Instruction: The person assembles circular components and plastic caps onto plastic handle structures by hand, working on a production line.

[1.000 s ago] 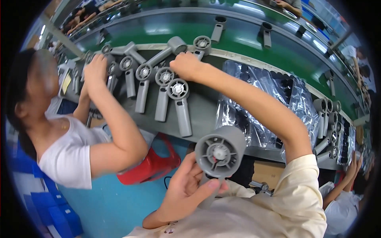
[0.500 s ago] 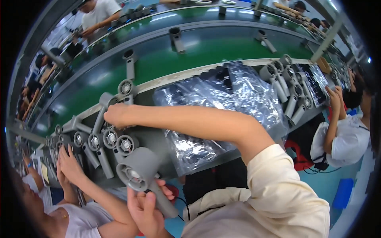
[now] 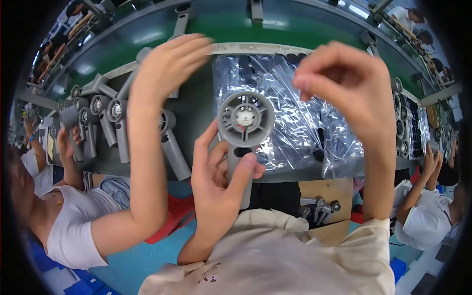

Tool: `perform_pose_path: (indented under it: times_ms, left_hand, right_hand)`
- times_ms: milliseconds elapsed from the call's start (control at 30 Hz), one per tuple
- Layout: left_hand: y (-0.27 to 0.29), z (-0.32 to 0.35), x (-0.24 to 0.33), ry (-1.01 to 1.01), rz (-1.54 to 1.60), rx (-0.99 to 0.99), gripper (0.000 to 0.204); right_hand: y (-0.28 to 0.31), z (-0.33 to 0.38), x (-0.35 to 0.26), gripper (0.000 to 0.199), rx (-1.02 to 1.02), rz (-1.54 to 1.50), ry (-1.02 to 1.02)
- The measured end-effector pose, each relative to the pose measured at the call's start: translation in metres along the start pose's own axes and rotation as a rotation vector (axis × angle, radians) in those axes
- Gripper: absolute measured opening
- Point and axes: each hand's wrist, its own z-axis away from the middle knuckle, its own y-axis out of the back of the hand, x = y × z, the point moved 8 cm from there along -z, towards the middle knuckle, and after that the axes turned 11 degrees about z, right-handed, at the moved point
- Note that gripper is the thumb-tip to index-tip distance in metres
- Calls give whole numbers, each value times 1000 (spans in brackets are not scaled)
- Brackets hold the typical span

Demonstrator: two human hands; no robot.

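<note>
Gripping a grey handheld fan (image 3: 245, 118) at mid-view in the left hand (image 3: 214, 182), wrapped snugly around the handle, with the round head toward twelve o'clock. Hovering at two o'clock from it with the right hand (image 3: 349, 86), curling thumb and fingers narrowly (cannot tell if pinching anything). Facing plastic-covered black parts (image 3: 292, 140) at three, with a co-worker's hand (image 3: 172, 69) at ten.

Handheld fan (image 3: 245, 118) in left hand (image 3: 216, 189), before plastic bag (image 3: 295, 142) on table (image 3: 198, 105) — other fans (image 3: 121, 141) left, conveyor (image 3: 300, 35) behind.
</note>
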Motion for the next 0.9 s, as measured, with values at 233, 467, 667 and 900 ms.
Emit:
perform_pose_path:
  times_ms: [233,467,667,900]
  left_hand:
    - [-32,-9,-18,15,-48,-83,63]
    - [-56,-7,-25,-7,-144,-182,65]
    - [-57,10,-26,16,-248,-163,66]
    - [-80,33,-48,-107,-527,-352,66]
  right_hand:
    - [-11,56,-16,17,241,341,270]
    - [0,79,0,21,389,552,194]
    - [8,85,-6,20,196,602,23]
    - [33,123,23,27,156,462,-245]
